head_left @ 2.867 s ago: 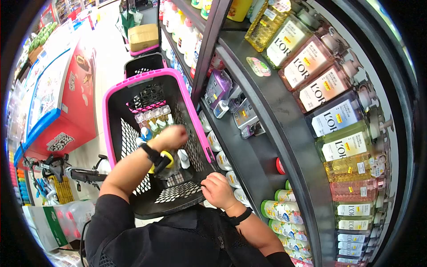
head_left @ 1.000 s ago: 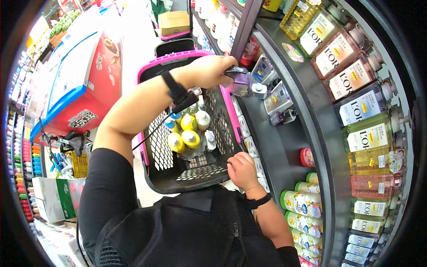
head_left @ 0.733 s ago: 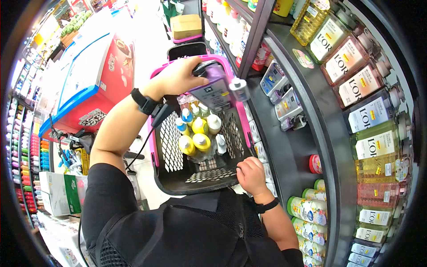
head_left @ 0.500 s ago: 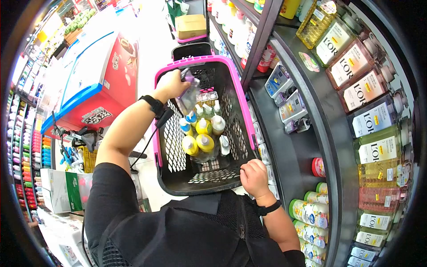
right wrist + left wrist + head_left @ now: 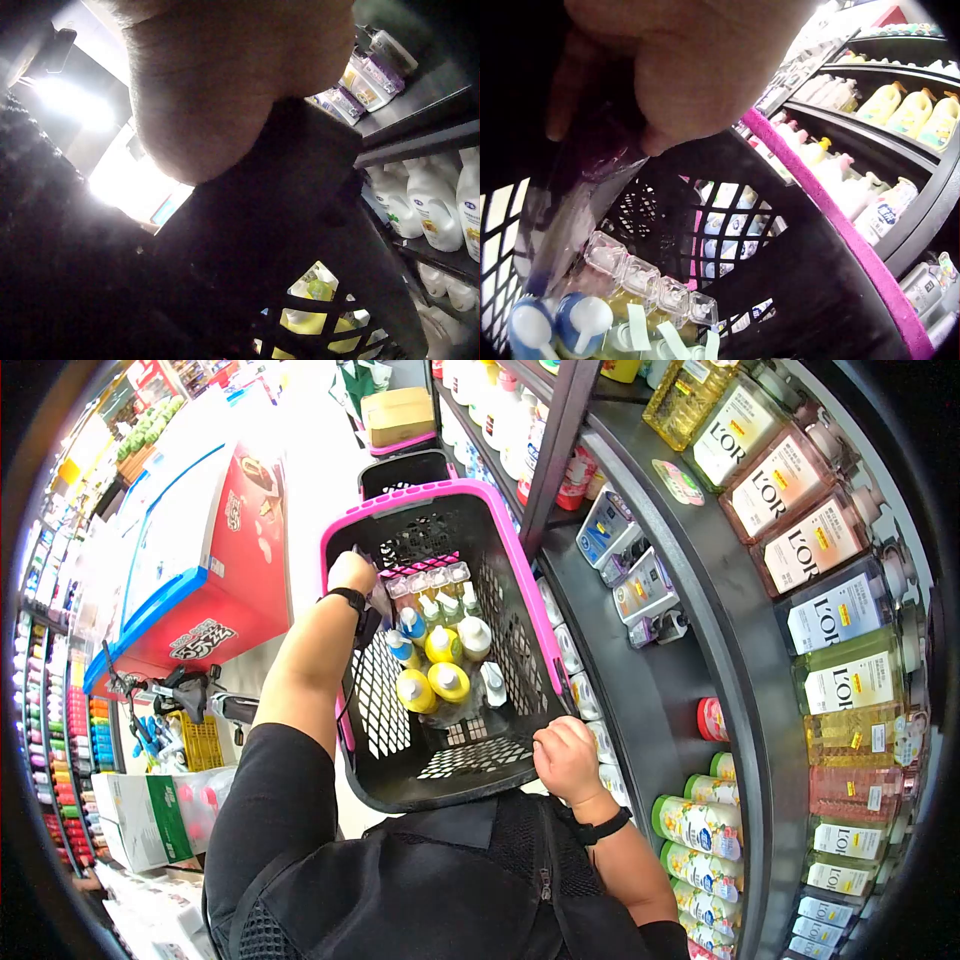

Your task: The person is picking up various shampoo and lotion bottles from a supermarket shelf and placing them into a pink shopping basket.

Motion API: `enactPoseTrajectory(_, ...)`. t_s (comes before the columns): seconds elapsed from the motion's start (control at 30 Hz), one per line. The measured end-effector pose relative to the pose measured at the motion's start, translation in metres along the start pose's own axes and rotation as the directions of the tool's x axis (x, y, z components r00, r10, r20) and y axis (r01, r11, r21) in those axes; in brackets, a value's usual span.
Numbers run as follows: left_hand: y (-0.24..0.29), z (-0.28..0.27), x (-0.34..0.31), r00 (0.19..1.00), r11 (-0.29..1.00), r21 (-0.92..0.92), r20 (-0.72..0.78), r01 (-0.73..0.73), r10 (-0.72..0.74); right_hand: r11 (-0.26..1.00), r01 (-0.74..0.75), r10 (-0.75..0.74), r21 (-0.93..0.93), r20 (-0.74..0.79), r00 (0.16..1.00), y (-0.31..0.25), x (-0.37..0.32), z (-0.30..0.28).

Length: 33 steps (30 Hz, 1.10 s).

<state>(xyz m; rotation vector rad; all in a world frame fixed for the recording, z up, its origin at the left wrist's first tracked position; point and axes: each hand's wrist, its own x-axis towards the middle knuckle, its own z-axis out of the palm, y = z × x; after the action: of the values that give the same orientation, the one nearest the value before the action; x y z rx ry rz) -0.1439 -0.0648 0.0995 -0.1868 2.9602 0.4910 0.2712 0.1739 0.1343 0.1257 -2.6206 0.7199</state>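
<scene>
Purple film pack (image 5: pixel 585 195), judged light, crinkly and slippery, is pinched by its top edge in the left hand (image 5: pixel 352 572) at the 10 o'clock wall of the basket (image 5: pixel 420 497); the right hand (image 5: pixel 567 758) is curled round the near rim.

A little while back the left grip (image 5: pixel 352 572) was low in the basket (image 5: pixel 440 495), right over the yellow bottles (image 5: pixel 445 645). Then it went up and across to the shelf (image 5: pixel 640 660) and took hold of a purple pack (image 5: pixel 585 195) there. It lifted the pack off the shelf and swung it over the basket, high up at first. After that it came down with the pack by the far left wall. Now the left grip is down inside the basket at that far left corner, next to the row of small clear caps (image 5: pixel 425 575). The purple pack is tucked under it, mostly hidden from above.
</scene>
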Motion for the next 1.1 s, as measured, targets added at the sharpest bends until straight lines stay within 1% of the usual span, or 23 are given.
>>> enactPoseTrajectory(0.2,-0.018,0.045,0.009,1.0,1.0,0.0,-0.014,0.014,-0.014,0.999,-0.031,0.031,0.033,-0.003,1.0,-0.001,0.001,0.001)
enactPoseTrajectory(0.23,-0.023,0.053,0.009,1.0,1.0,0.021,0.001,-0.022,0.022,0.999,-0.03,0.03,0.034,-0.003,1.0,-0.001,0.001,0.001)
enactPoseTrajectory(0.3,-0.027,0.068,0.009,0.998,0.997,-0.06,-0.012,0.057,-0.058,1.0,-0.03,0.03,0.009,0.007,1.0,0.0,0.0,0.002)
enactPoseTrajectory(0.33,-0.029,0.073,0.01,0.997,0.995,-0.067,0.012,0.071,-0.07,1.0,-0.03,0.03,-0.001,0.012,0.999,0.001,0.0,0.002)
enactPoseTrajectory(0.37,-0.032,0.08,0.011,0.998,0.996,-0.064,-0.016,0.061,-0.062,1.0,-0.03,0.03,0.0,0.015,0.999,0.001,0.0,0.003)
enactPoseTrajectory(0.43,-0.036,0.09,0.015,0.997,0.998,-0.029,0.048,0.063,-0.062,1.0,-0.03,0.03,0.004,0.022,0.999,0.001,0.001,0.003)
enactPoseTrajectory(0.53,-0.03,0.086,0.006,0.994,0.999,0.035,0.1,0.037,-0.04,0.998,-0.057,0.057,0.02,0.025,0.998,-0.001,0.003,0.002)
enactPoseTrajectory(0.63,-0.028,0.095,0.006,0.987,0.994,0.028,0.116,0.11,-0.112,0.998,-0.062,0.062,0.012,0.011,0.998,-0.001,0.003,0.004)
enactPoseTrajectory(0.67,-0.028,0.096,0.005,0.982,0.992,0.01,0.145,0.124,-0.124,0.998,-0.059,0.059,-0.005,0.017,0.998,-0.001,0.003,0.004)
enactPoseTrajectory(0.77,-0.038,0.114,0.013,0.981,0.993,0.019,0.157,0.115,-0.116,0.998,-0.053,0.054,-0.039,0.034,0.998,0.0,0.003,0.004)
enactPoseTrajectory(0.8,-0.045,0.126,0.02,0.987,0.996,0.033,0.137,0.083,-0.087,0.998,-0.055,0.056,-0.044,0.034,0.998,-0.002,0.004,0.004)
enactPoseTrajectory(0.83,-0.056,0.133,0.029,0.989,0.997,0.068,0.145,0.021,-0.031,0.997,-0.059,0.061,-0.052,0.033,0.998,-0.003,0.004,0.003)
enactPoseTrajectory(0.9,-0.051,0.136,0.028,0.98,0.984,0.125,0.174,-0.123,0.101,0.997,-0.063,0.064,-0.041,0.026,0.998,-0.002,0.001,0.005)
enactPoseTrajectory(0.93,-0.052,0.13,0.023,0.986,0.996,0.048,0.155,-0.071,0.063,0.997,-0.066,0.067,-0.04,0.018,0.998,0.0,0.0,0.006)
enactPoseTrajectory(0.97,-0.047,0.121,0.017,0.988,0.999,0.043,0.153,-0.031,0.024,0.998,-0.058,0.058,-0.029,0.013,0.998,0.001,0.0,0.007)
enactPoseTrajectory(1.0,-0.046,0.12,0.017,0.987,0.996,0.057,0.153,-0.066,0.057,0.998,-0.064,0.065,-0.023,0.01,0.998,0.0,-0.001,0.006)
enactPoseTrajectory(1.03,-0.042,0.118,0.016,0.982,0.996,0.062,0.184,-0.059,0.047,0.997,-0.07,0.07,-0.016,0.006,0.997,-0.001,-0.001,0.006)
enactPoseTrajectory(1.1,-0.028,0.104,0.001,0.982,0.991,0.12,0.187,-0.055,0.032,0.998,-0.059,0.059,-0.019,-0.013,0.998,-0.003,0.0,0.005)
